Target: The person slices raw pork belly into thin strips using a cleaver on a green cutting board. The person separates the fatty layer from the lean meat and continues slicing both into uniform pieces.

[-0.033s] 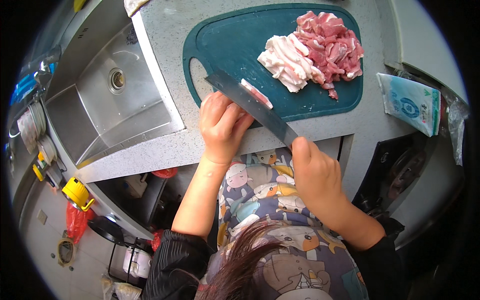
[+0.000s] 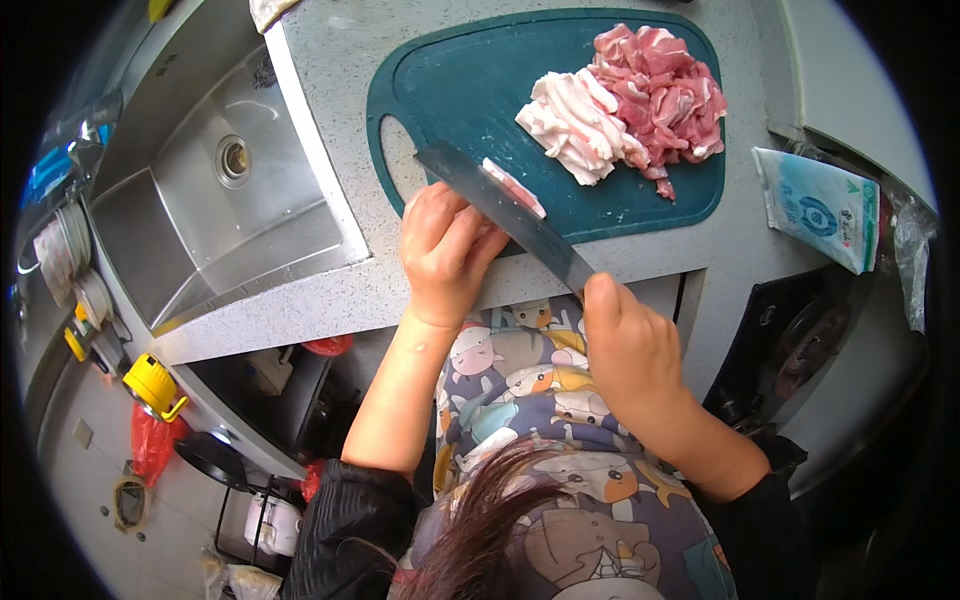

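Observation:
My right hand [image 2: 630,345] is closed around the handle of a kitchen knife [image 2: 505,213], whose wide dark blade slants up to the left over the near edge of a dark green cutting board [image 2: 450,85]. My left hand [image 2: 445,250] presses curled fingers close against the near side of the blade; whatever is under them is hidden. Along the far side of the blade lies a thin strip of pale and pink meat [image 2: 514,188]. Farther right on the board, a pile of whitish fatty slices [image 2: 572,125] touches a heap of redder sliced meat [image 2: 665,95].
Left of the board is a steel sink [image 2: 190,240] with a round drain. A white and blue packet [image 2: 815,208] rests on the right, above a black stove [image 2: 775,340]. The speckled grey counter [image 2: 330,75] surrounds the board. An open shelf space [image 2: 265,400] lies below the counter.

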{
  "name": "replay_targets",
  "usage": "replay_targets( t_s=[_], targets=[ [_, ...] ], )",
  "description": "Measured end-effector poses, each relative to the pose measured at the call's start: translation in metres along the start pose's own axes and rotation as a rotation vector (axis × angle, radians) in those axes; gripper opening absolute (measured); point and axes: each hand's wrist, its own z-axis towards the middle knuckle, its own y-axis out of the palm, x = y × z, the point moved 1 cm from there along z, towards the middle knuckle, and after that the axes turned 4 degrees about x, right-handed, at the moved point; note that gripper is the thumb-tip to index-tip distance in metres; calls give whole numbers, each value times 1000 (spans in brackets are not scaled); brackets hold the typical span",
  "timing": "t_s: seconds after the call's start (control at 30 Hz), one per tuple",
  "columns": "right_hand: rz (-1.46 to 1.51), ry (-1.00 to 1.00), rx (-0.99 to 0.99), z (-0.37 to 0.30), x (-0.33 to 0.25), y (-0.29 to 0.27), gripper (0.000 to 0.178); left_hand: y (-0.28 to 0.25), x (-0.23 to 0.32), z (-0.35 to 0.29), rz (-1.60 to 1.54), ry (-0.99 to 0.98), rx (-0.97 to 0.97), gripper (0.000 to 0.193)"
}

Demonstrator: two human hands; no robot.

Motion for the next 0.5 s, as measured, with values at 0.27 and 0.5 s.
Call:
replay_targets(
  t_s=[0.27, 0.5],
  targets=[
    [136, 67, -149, 2, 9, 3, 14, -1, 1, 3, -64, 5, 62, 24],
    [80, -27, -59, 53, -9, 20, 17, -1, -1, 4, -65, -19, 70, 22]
  ],
)
